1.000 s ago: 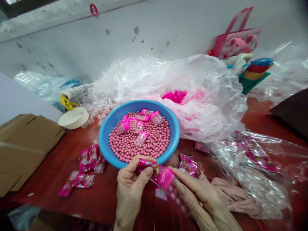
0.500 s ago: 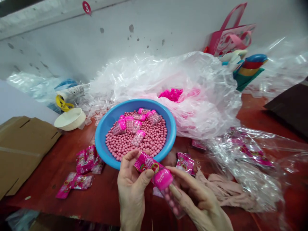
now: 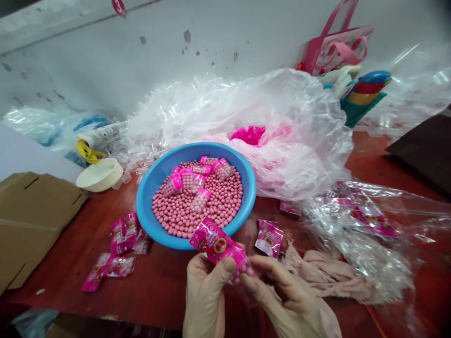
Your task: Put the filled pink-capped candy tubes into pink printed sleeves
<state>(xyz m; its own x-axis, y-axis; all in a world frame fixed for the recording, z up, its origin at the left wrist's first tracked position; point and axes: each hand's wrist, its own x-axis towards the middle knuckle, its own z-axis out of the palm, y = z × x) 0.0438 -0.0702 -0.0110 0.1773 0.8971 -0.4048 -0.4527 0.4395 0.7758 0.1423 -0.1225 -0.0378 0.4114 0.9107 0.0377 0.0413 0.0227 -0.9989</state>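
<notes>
My left hand (image 3: 207,288) is closed on a pink printed packet (image 3: 216,244), thumb on its front. My right hand (image 3: 287,293) pinches the same packet's clear lower end, where small pink balls show through the plastic. The packet slants in front of the near rim of a blue basin (image 3: 145,213). Pink balls (image 3: 172,211) fill that basin, and several small clear bottles with pink caps (image 3: 200,200) lie on them. To the right of the basin is another pink packet (image 3: 269,237).
More pink packets (image 3: 125,234) lie on the red table (image 3: 155,286) at left, near flattened cardboard (image 3: 38,220) and a shallow white dish (image 3: 100,176). Behind the basin spreads a heap of clear plastic bags (image 3: 299,126). A beige cloth (image 3: 327,277) lies at right.
Both hands keep hold of the packet. My left hand has shifted right and down, and less of the clear end shows. The whole view has shifted slightly.
</notes>
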